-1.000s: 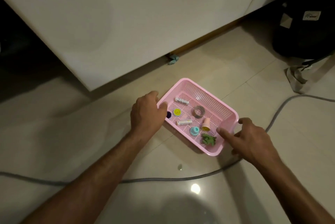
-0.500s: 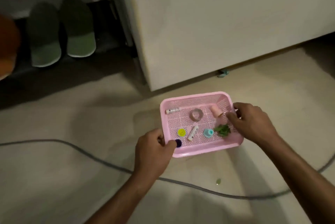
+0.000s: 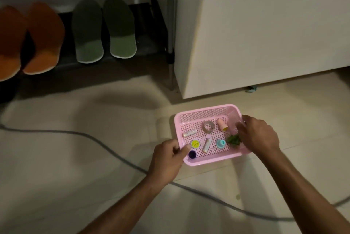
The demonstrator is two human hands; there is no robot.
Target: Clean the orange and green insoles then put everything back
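Both hands on the pink basket [image 3: 191,118], which sits on the floor [image 3: 94,158] in front of the white cabinet [image 3: 265,34]. Left hand [image 3: 167,159] grips the near-left rim, fingers [image 3: 184,149] curled over the edge by the purple cap [image 3: 192,154]. Right hand [image 3: 258,136] is curled on the right wall, fingertips inside near the green scrap [image 3: 234,140]. Step in hand looks like carrying or placing the basket: keep it level, since the loose bits (tape ring [image 3: 208,126], tubes, teal cap [image 3: 220,143]) will slide; lift with both rims evenly and watch the grey cable [image 3: 113,148] running underfoot. The insoles are well away from either hand: green insoles [image 3: 104,29] and orange insoles [image 3: 30,38] lean on the lower shelf of the dark rack [image 3: 162,25], up-left of the basket, nothing touching them. From here they appear back in place; can't judge whether they're clean in this light.
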